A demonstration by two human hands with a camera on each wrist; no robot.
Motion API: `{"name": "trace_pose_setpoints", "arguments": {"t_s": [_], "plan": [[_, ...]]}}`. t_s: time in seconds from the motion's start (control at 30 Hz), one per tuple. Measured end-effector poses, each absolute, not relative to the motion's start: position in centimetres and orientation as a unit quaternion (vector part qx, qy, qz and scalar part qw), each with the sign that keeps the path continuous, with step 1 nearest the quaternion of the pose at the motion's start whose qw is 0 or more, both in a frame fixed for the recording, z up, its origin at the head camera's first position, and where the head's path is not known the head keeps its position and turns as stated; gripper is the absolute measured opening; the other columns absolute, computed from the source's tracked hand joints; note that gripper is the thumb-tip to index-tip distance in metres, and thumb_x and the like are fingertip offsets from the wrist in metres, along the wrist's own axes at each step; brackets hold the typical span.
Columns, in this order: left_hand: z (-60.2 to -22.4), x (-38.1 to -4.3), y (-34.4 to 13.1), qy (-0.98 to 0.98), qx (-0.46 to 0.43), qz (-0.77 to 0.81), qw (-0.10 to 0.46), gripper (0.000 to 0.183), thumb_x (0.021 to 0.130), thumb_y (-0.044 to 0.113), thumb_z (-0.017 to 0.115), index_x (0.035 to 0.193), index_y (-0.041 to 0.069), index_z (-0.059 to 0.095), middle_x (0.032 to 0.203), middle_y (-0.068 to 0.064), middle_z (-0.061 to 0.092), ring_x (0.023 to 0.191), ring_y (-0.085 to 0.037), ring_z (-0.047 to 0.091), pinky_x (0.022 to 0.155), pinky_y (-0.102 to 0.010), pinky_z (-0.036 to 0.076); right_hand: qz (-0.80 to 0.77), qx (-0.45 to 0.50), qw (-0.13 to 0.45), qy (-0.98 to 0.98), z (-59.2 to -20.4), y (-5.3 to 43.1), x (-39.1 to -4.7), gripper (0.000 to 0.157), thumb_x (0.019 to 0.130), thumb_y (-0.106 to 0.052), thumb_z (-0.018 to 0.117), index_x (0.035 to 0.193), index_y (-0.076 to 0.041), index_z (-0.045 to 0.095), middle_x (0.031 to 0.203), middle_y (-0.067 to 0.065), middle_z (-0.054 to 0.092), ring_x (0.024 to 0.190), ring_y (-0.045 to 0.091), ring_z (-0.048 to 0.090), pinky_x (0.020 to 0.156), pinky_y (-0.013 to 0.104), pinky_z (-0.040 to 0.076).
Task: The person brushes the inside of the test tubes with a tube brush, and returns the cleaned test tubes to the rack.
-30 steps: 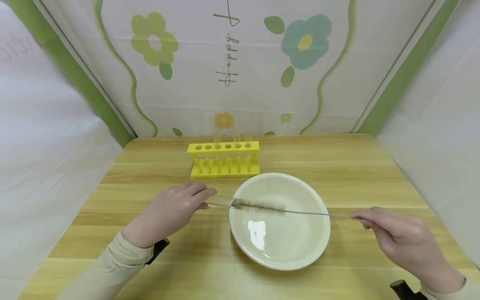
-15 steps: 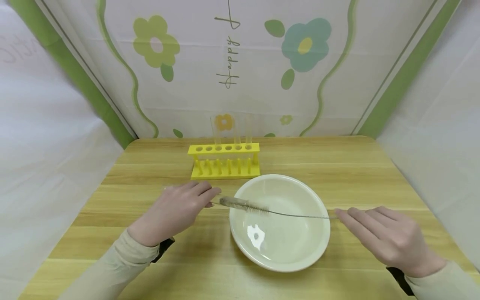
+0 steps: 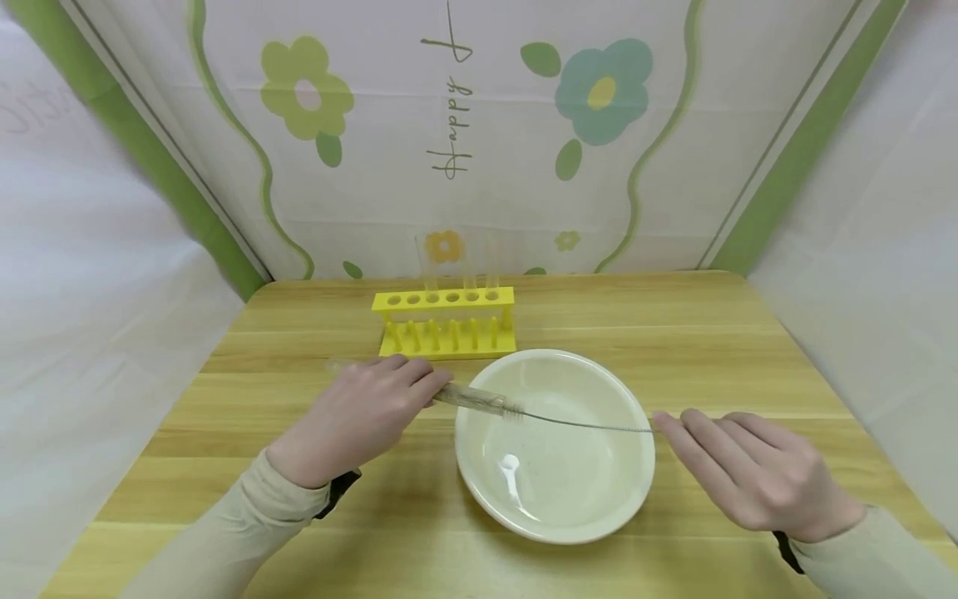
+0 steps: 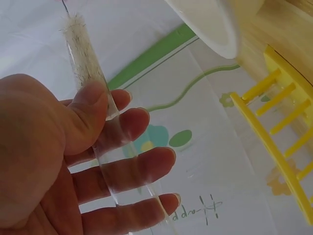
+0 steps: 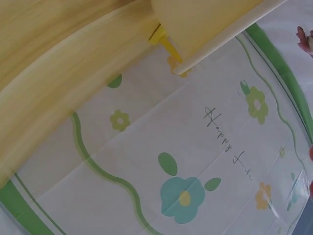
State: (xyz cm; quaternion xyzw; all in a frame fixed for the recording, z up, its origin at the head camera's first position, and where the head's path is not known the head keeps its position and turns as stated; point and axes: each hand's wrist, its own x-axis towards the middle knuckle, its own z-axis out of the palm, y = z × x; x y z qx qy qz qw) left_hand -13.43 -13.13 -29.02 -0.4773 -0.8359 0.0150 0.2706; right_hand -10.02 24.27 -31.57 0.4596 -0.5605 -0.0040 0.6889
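Observation:
My left hand [image 3: 362, 420] grips a clear glass test tube [image 3: 486, 401], which points right toward the bowl. A test tube brush [image 3: 515, 413] sits mostly inside the tube, with a few bristles out of its mouth. In the left wrist view, the pale bristles [image 4: 84, 49] fill the tube's mouth end, under the thumb; the fingers curl behind the glass. My right hand [image 3: 756, 470] pinches the far end of the brush's thin twisted wire [image 3: 584, 424]. That wire spans over the cream bowl [image 3: 569, 520] on the table.
Behind the bowl stands a yellow test tube rack [image 3: 449, 351] with 3 clear tubes [image 3: 492, 262] upright in its back row. The wooden table [image 3: 711, 333] is bordered by white cloth walls [image 3: 509, 200] with flower prints.
The brush has gone left, deeper into the test tube, so fewer bristles show. My right hand has moved left and changed its hold on the wire; the left hand has shifted slightly right.

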Motion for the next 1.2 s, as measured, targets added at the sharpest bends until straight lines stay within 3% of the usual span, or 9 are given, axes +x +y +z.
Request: {"name": "trace_pose_setpoints", "arguments": {"t_s": [0.43,0.6,0.7,1.0,1.2], "plan": [[-28.3,-13.3,-11.7,-0.827,-0.485,0.047,0.282,0.015,0.090,0.000,0.068,0.104,0.005,0.065,0.081,-0.005,0.064,0.061,-0.020,0.060,0.047,-0.030,0.049,-0.019,0.469,0.669,-0.576,-32.0,23.7,-10.0,0.020,0.089,0.014,0.055,0.090,0.007,0.073,0.062,0.011,0.059,0.039,0.016,0.038,0.035,0.025,0.036],[-28.4,-13.0,-10.7,-0.811,-0.498,0.060,0.301,0.019,0.087,-0.004,0.067,0.104,0.004,0.064,0.079,-0.003,0.061,0.064,-0.020,0.061,0.054,-0.030,0.053,-0.012,0.497,0.639,-0.587,-31.8,22.8,-10.1,0.020,0.086,0.016,0.052,0.089,0.010,0.071,0.062,0.014,0.059,0.039,0.018,0.040,0.035,0.023,0.037],[-28.4,-12.9,-10.2,-0.807,-0.500,0.073,0.307,0.019,0.087,-0.006,0.063,0.104,0.003,0.063,0.078,-0.003,0.059,0.062,-0.019,0.059,0.055,-0.030,0.052,-0.009,0.505,0.626,-0.594,-31.8,22.3,-10.2,0.020,0.085,0.016,0.051,0.088,0.011,0.070,0.062,0.015,0.060,0.039,0.018,0.040,0.035,0.023,0.038],[-28.6,-12.6,-9.1,-0.792,-0.503,0.087,0.335,0.028,0.095,-0.006,0.034,0.099,0.003,0.061,0.071,-0.001,0.051,0.053,-0.015,0.048,0.048,-0.026,0.045,-0.012,0.506,0.628,-0.591,-31.8,21.2,-10.5,0.018,0.085,0.016,0.053,0.087,0.011,0.070,0.062,0.014,0.060,0.039,0.018,0.042,0.035,0.023,0.040],[-28.5,-12.5,-8.5,-0.784,-0.505,0.094,0.348,0.034,0.092,-0.008,0.030,0.097,0.004,0.061,0.070,0.000,0.049,0.053,-0.014,0.046,0.048,-0.024,0.043,-0.010,0.508,0.626,-0.591,-31.5,20.3,-10.5,0.017,0.086,0.013,0.053,0.086,0.011,0.070,0.062,0.014,0.060,0.040,0.017,0.043,0.036,0.024,0.043]]}}
